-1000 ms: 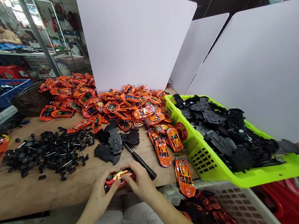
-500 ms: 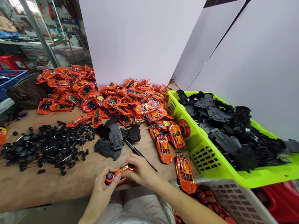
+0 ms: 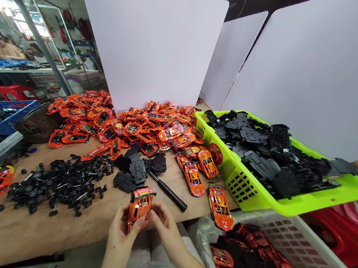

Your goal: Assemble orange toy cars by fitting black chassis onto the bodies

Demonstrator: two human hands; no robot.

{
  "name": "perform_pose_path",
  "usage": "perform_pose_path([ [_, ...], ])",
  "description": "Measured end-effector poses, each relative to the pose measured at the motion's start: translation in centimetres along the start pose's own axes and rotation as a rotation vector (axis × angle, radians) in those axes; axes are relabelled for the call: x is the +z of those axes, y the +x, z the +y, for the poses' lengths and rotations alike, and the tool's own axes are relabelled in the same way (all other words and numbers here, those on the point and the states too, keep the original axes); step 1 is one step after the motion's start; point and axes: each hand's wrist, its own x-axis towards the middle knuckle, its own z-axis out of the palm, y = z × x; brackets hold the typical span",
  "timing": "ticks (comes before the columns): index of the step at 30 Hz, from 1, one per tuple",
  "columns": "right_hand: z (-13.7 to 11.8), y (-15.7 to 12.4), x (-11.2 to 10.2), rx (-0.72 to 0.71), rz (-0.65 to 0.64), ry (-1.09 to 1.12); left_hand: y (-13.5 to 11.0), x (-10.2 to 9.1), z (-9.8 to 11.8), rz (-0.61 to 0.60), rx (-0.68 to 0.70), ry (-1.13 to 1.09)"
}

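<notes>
My left hand (image 3: 120,227) is closed around an orange toy car (image 3: 140,206), its thumb on the lower part. The car is tipped up, roof side facing me, above the table's front edge. At its right side, my right hand (image 3: 165,228) has its thumb and curled fingers against the car; some of the fingertips are hidden. Beyond the car lie several black car bases (image 3: 138,168) and a hammer (image 3: 171,194) with a black grip. To the left is a heap of black wheels on metal axles (image 3: 60,182).
Orange car bodies (image 3: 130,124) are piled along the white panel (image 3: 155,45). Several cars (image 3: 194,178) stand beside a lime-green basket (image 3: 243,188) of black bases. Below it, a white crate (image 3: 307,239) holds more cars. Another person (image 3: 10,48) sits far left.
The toy car has been raised and turned from lying sideways to tipped up, roof toward me. My right hand has shifted to its lower right side. The view has tilted slightly up.
</notes>
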Motion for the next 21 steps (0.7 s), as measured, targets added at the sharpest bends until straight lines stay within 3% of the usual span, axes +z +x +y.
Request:
perform_pose_path([
  [2, -1.2, 0.1, -1.2, -0.117, 0.030, -0.195, 0.8, -1.2, 0.9, -0.079, 0.070, 0.251],
  [5, -3.0, 1.3, -2.8, -0.239, -0.172, -0.437, 2.1, -2.0, 1.0, -0.189, 0.127, 0.443],
  [7, -3.4, 2.2, -3.3, -0.239, -0.295, -0.508, 2.2, -1.7, 0.4, -0.203, 0.092, 0.406],
  [12, -3.1, 3.7, -3.3, -0.172, -0.368, -0.502, 0.8, -0.4, -0.7, -0.182, 0.049, 0.170],
  [18, -4.4, 5.3, -3.8, -0.112, -0.556, -0.496, 0.7, -0.2, -0.6, -0.165, 0.064, 0.184],
  [21, -4.5, 5.4, -3.7, -0.095, -0.547, -0.522, 0.9, -0.2, -0.8, -0.163, 0.074, 0.210],
])
